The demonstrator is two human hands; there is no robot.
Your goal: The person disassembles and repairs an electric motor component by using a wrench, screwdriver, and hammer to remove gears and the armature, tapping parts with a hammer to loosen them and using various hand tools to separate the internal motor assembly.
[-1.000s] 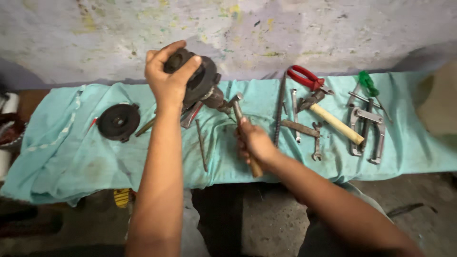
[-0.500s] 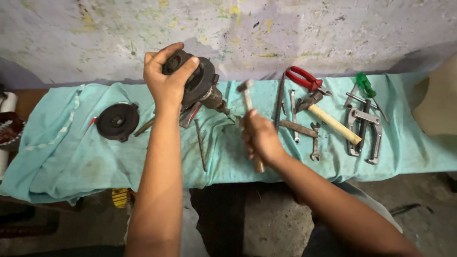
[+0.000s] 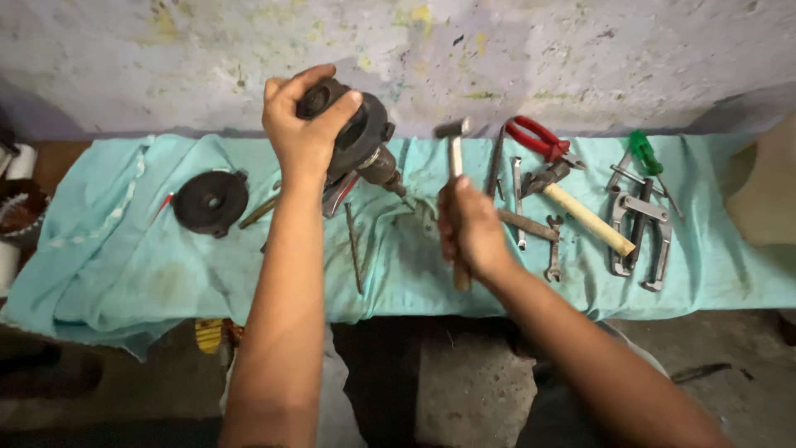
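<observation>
You have two hammers (image 3: 453,166) (image 3: 580,214), one red-handled pliers (image 3: 539,141), one green-handled screwdriver (image 3: 643,153), one gear puller (image 3: 638,236), one motor body (image 3: 361,141), one round black cover (image 3: 210,202) and two wrenches (image 3: 554,249) (image 3: 517,199).

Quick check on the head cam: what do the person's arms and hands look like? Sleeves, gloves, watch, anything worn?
Both arms are bare from the bottom edge of the frame up to the hands: no sleeves in view. The left hand and right hand have no gloves. No watch, bracelet or ring shows on either wrist or on the visible fingers. No tape, bandage or markings can be seen. The upper arms are out of frame.
</observation>
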